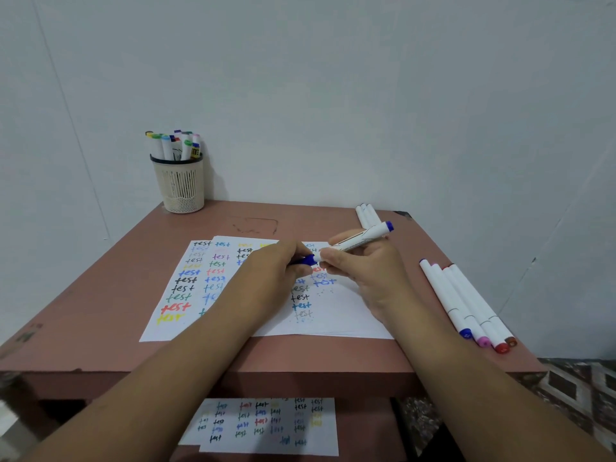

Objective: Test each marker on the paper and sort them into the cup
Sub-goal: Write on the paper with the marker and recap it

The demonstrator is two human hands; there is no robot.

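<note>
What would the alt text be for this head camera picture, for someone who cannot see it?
Two hands hold a blue marker over test paper on a brown table: the left hand grips its cap, the right hand its barrel. A cup of markers stands far left.

Blue-capped white marker (361, 239), beige slotted cup (180, 185), reddish-brown table (100, 295), multicolour "test" paper (186, 288).

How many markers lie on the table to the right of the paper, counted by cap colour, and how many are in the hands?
Row beside the paper, by near cap:
Blue: 1
Pink: 1
Red: 1
Brown: 1
Blue marker held in the hands: 1
Total: 5
The white markers at the far edge and those in the cup are not counted.
</note>
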